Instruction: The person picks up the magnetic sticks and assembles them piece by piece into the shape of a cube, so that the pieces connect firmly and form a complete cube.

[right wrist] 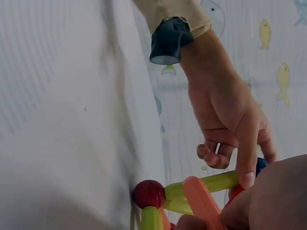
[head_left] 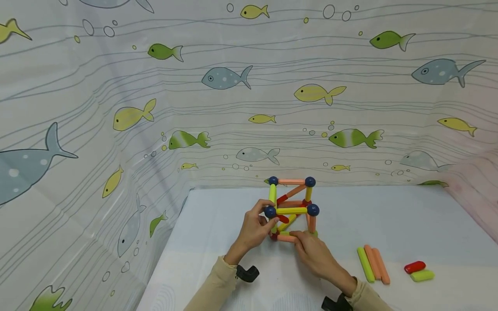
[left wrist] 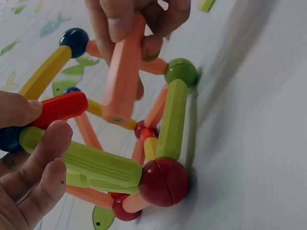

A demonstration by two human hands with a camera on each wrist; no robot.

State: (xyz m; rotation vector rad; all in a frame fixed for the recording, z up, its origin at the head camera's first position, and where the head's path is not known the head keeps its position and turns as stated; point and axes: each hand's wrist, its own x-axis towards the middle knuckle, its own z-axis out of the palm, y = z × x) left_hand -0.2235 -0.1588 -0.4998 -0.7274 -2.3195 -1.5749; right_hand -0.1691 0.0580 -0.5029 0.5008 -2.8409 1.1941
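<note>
A cube-like frame of magnetic building sticks and balls (head_left: 292, 211) stands on the white table. My left hand (head_left: 253, 226) grips its front left upper corner by the blue ball (head_left: 270, 211). The left thumb touches a short red stick (left wrist: 62, 108) that slants inward from that corner, and other fingers lie by a green upright stick (left wrist: 103, 163). Between thumb and fingers, my right hand (head_left: 315, 255) pinches an orange stick (left wrist: 123, 76), held low at the frame's front. Its near end looks free of any ball in the left wrist view.
Right of the frame lie a long green stick (head_left: 365, 264) and two orange sticks (head_left: 376, 264) side by side. Farther right are a short red stick (head_left: 415, 267) and a short green stick (head_left: 422, 275). A fish-patterned curtain (head_left: 288, 103) hangs behind the table.
</note>
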